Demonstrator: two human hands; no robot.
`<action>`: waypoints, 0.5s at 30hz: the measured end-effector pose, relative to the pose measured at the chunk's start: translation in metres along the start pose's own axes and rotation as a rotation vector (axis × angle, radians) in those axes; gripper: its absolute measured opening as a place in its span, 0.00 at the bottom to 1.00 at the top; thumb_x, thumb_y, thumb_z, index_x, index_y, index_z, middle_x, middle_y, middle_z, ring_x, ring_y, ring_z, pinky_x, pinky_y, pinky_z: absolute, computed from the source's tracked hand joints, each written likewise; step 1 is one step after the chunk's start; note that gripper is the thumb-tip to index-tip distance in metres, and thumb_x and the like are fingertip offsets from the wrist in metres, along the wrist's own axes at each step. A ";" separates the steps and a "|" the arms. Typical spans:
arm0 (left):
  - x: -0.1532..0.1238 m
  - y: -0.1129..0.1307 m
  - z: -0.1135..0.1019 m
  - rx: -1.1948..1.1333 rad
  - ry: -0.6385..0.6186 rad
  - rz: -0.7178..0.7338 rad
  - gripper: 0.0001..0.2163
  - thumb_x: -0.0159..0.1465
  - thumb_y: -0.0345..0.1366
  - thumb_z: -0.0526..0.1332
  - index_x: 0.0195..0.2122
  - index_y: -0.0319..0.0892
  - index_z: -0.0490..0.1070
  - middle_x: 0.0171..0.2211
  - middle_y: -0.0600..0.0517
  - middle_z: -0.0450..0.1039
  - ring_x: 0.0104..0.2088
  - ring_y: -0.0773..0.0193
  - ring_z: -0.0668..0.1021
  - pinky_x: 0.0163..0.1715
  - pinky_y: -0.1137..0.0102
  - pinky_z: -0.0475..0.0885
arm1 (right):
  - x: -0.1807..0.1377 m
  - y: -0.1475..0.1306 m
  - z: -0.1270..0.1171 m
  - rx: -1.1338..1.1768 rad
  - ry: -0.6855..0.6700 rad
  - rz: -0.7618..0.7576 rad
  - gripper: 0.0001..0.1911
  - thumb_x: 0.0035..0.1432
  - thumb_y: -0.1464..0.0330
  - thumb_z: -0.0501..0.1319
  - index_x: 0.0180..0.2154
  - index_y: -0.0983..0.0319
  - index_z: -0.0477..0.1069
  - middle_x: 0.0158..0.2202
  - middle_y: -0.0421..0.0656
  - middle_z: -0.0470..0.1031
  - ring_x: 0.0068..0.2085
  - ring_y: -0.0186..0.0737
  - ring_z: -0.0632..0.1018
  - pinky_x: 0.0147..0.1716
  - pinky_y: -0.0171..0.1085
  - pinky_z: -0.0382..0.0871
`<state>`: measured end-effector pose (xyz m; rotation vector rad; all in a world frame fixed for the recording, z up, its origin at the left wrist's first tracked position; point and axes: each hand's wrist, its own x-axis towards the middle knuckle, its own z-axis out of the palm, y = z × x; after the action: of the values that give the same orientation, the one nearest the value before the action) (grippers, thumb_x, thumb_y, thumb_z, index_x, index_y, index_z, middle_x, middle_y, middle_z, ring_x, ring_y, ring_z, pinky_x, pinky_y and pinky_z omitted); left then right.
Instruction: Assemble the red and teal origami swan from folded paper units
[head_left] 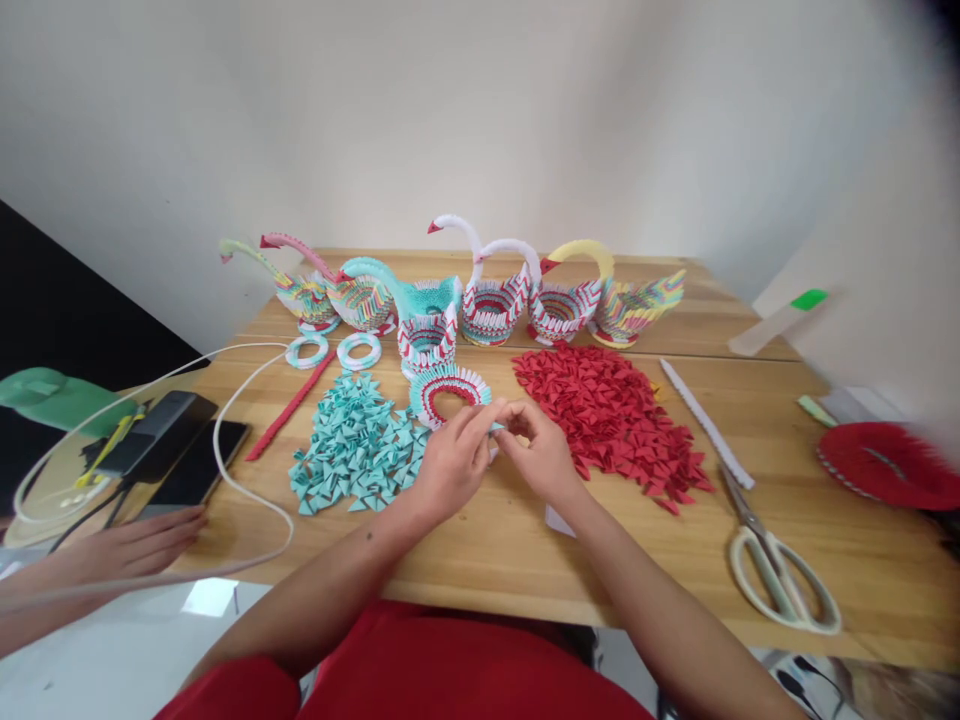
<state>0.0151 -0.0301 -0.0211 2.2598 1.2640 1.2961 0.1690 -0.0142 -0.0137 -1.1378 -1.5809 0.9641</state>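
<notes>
The paper ring (450, 379), striped teal, white and red, is at the middle of the table (480, 545), in front of the teal-necked swan (429, 312), its near edge hidden by my fingers. My right hand (536, 450) pinches a small teal piece (496, 427); my left hand (456, 458) is curled close beside it, though I can't tell what it grips. A teal pile (360, 445) lies to my left, a red pile (611, 425) to my right, with scissors (752, 520) beyond.

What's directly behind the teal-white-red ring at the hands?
A teal-necked swan basket, its zigzag wall visible. The ring covers part of its base, so that can't be seen.
</notes>
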 end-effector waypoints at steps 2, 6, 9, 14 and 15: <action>0.001 0.000 -0.001 -0.065 0.010 -0.059 0.24 0.63 0.25 0.54 0.61 0.44 0.63 0.47 0.44 0.74 0.45 0.59 0.77 0.46 0.66 0.73 | 0.000 -0.002 -0.002 0.006 -0.045 -0.023 0.05 0.56 0.65 0.62 0.36 0.59 0.73 0.33 0.41 0.77 0.33 0.39 0.76 0.36 0.37 0.70; 0.005 0.000 -0.003 -0.452 0.037 -0.295 0.26 0.62 0.27 0.57 0.62 0.43 0.59 0.42 0.47 0.74 0.41 0.63 0.78 0.43 0.69 0.74 | 0.002 -0.002 -0.008 0.104 -0.120 0.001 0.12 0.61 0.61 0.58 0.40 0.59 0.76 0.34 0.42 0.79 0.35 0.39 0.78 0.36 0.37 0.72; 0.009 0.001 -0.004 -0.746 0.035 -0.443 0.28 0.61 0.30 0.61 0.62 0.41 0.57 0.39 0.49 0.72 0.38 0.65 0.77 0.38 0.72 0.74 | 0.004 0.000 -0.008 0.157 -0.127 0.033 0.12 0.57 0.62 0.62 0.42 0.59 0.77 0.35 0.43 0.80 0.36 0.40 0.79 0.38 0.39 0.74; 0.010 0.001 -0.005 -0.849 0.038 -0.505 0.29 0.58 0.32 0.64 0.61 0.42 0.59 0.39 0.50 0.71 0.37 0.67 0.76 0.36 0.74 0.74 | 0.005 0.004 -0.006 0.144 -0.135 0.044 0.11 0.55 0.64 0.64 0.40 0.57 0.78 0.37 0.42 0.81 0.36 0.41 0.80 0.38 0.39 0.75; 0.009 0.001 -0.004 -0.827 0.037 -0.498 0.29 0.59 0.31 0.64 0.61 0.42 0.60 0.39 0.50 0.71 0.38 0.67 0.76 0.37 0.74 0.74 | 0.005 0.004 -0.006 0.122 -0.132 0.032 0.10 0.55 0.64 0.64 0.40 0.57 0.78 0.37 0.43 0.81 0.36 0.41 0.80 0.38 0.40 0.75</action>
<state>0.0146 -0.0243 -0.0128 1.2625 0.9485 1.3211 0.1747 -0.0078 -0.0152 -1.0352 -1.5883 1.1615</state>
